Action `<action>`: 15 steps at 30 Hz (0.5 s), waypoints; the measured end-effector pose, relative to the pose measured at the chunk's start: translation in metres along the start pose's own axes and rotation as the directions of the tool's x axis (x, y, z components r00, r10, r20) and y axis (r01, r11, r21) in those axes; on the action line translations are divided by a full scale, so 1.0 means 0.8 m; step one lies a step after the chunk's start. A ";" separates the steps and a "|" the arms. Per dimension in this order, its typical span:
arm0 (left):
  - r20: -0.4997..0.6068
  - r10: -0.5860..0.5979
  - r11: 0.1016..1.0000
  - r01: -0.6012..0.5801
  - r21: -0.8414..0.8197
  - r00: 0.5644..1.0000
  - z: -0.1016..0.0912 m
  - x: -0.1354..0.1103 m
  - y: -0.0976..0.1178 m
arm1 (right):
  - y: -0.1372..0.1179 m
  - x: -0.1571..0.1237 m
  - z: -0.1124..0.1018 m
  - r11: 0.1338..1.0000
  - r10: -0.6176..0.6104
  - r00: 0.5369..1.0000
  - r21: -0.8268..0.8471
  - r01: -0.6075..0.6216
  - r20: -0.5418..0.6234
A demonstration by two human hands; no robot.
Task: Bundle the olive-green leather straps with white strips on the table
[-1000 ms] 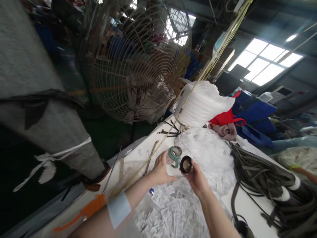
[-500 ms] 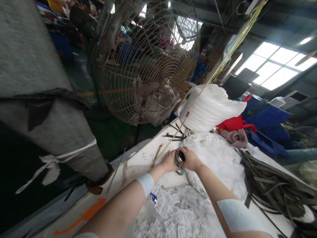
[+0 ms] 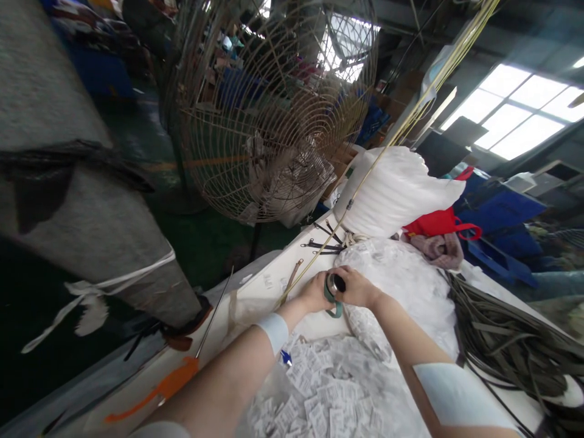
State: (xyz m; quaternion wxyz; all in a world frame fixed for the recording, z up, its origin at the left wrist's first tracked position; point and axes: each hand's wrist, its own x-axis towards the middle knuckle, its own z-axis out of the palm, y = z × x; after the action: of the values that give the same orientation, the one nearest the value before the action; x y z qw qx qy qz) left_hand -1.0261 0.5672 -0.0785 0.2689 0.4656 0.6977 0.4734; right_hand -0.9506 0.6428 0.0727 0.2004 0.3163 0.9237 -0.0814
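Note:
Both of my hands close around a dark metal-rimmed thermos cup [image 3: 336, 283] above the white table. A green loop [image 3: 336, 311] hangs from its near side. My left hand [image 3: 314, 294] wraps its left side, and my right hand [image 3: 358, 287] grips the right side near the rim. Most of the cup's body is hidden by the fingers. Below the hands lies a heap of small printed white labels [image 3: 319, 395] on clear plastic, with a small blue object [image 3: 286, 358] at its edge.
A large wire-caged fan [image 3: 278, 121] stands beyond the table. Zippers [image 3: 322, 246] lie near the far edge. White foam wrap [image 3: 392, 191], a red bag [image 3: 431, 224] and dark straps [image 3: 502, 328] are to the right. A yellow cord [image 3: 378, 158] slants down to the table. A concrete pillar [image 3: 104, 225] stands left.
The view has shifted slightly. My hands still hold the cup, which has tilted a little so its dark top shows more toward me.

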 end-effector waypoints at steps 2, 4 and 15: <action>0.007 0.002 1.000 -0.002 0.001 1.000 -0.002 -0.001 0.000 | -0.003 0.001 -0.002 0.996 0.083 0.996 -0.017 -0.082 0.024; 0.016 0.010 1.000 -0.010 0.002 1.000 -0.004 -0.002 0.001 | -0.003 0.003 -0.004 0.978 0.208 0.978 -0.034 -0.207 0.027; 0.034 -0.003 1.000 0.003 0.019 0.999 -0.009 -0.005 0.007 | -0.003 0.004 0.007 0.998 0.062 0.998 -0.008 -0.062 -0.009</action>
State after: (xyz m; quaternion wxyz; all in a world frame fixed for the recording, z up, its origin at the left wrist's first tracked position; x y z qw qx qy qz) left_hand -1.0282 0.5614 -0.0709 0.2769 0.4751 0.6982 0.4584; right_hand -0.9523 0.6411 0.0667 0.2001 0.3445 0.9145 -0.0701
